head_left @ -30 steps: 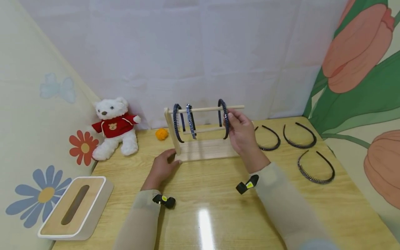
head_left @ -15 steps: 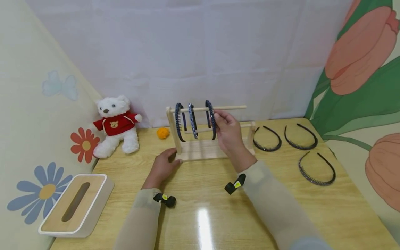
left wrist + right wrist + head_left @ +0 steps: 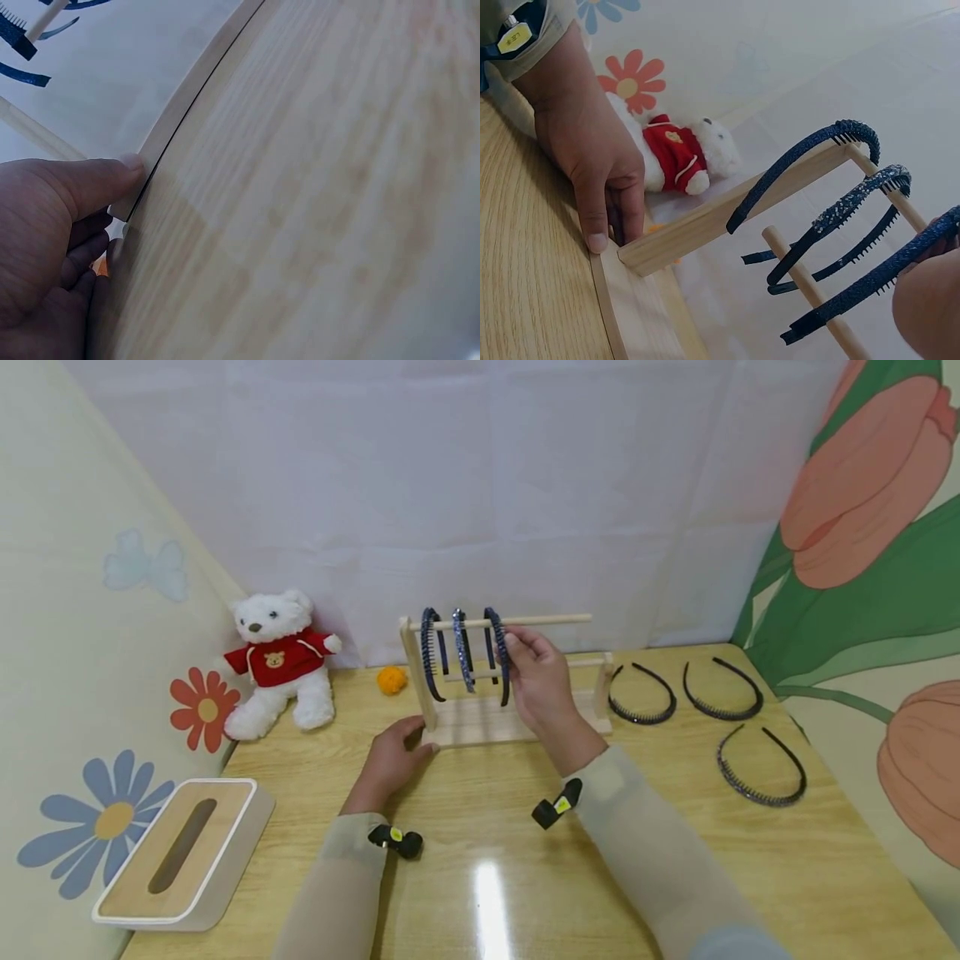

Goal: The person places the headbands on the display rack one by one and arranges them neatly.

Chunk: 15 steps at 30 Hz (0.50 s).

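A wooden headband rack (image 3: pixel 472 731) stands on the table, with an upper rod and a lower rod. My left hand (image 3: pixel 386 764) holds the left end of its base, thumb on the front edge in the left wrist view. Dark headbands hang over the upper rod: a toothed one (image 3: pixel 429 660) near the post, then a silver-speckled one (image 3: pixel 462 656). Further right, my right hand (image 3: pixel 546 683) pinches the side of a third, dark blue toothed headband (image 3: pixel 866 281), which also hangs over that rod. In the right wrist view, part of this hand is cut off at the edge.
Right of the rack lie three more headbands: one close to it (image 3: pixel 642 718), one behind (image 3: pixel 722 710), one nearer the front (image 3: pixel 761 795). A white teddy bear (image 3: pixel 277 664), an orange pompom-like ball (image 3: pixel 392 680) and a tissue box (image 3: pixel 247 852) are on the left.
My right hand has slid its headband leftward along the upper rod, closer to the speckled one. The left hand keeps its place at the base.
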Each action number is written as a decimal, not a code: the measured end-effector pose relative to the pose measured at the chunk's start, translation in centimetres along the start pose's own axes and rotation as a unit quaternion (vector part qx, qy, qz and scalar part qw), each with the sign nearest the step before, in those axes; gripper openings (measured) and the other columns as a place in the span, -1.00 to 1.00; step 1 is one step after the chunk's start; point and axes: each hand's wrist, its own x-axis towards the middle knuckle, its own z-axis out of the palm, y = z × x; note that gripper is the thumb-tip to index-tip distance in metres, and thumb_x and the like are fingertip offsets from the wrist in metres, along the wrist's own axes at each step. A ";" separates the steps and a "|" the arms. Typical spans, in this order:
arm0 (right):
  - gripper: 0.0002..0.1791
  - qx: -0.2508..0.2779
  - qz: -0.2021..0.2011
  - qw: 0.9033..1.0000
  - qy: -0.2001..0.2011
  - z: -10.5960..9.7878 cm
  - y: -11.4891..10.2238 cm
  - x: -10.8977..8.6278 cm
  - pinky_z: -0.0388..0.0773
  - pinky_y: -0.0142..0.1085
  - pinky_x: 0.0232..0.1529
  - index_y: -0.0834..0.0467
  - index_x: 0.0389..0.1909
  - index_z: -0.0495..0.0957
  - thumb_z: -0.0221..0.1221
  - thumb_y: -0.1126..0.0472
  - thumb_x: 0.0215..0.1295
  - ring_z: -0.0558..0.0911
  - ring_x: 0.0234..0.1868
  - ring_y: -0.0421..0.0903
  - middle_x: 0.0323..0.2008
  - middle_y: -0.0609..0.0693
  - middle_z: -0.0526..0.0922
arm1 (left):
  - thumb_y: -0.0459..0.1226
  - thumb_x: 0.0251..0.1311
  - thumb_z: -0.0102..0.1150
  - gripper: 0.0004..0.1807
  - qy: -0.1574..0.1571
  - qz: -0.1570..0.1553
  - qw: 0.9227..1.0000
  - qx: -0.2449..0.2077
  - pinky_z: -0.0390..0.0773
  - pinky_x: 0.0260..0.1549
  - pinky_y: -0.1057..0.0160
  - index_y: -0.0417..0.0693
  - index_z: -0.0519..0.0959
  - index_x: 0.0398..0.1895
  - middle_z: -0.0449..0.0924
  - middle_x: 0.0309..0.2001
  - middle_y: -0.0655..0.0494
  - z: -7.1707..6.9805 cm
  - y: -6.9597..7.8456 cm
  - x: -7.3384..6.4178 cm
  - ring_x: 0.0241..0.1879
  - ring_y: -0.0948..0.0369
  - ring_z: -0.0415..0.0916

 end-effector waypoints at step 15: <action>-0.87 0.007 -0.010 1.000 -0.011 0.0 0.0 -0.1 0.72 -0.39 -0.17 0.25 -0.01 0.69 0.18 0.40 0.62 0.72 -0.24 -0.13 -0.23 -0.03 0.77 | -0.25 0.50 0.37 -0.40 -0.008 -0.014 1.000 -0.002 0.27 0.64 -0.24 -0.10 0.52 0.55 0.44 0.57 -0.24 0.1 0.1 0.0 0.61 -0.22 0.31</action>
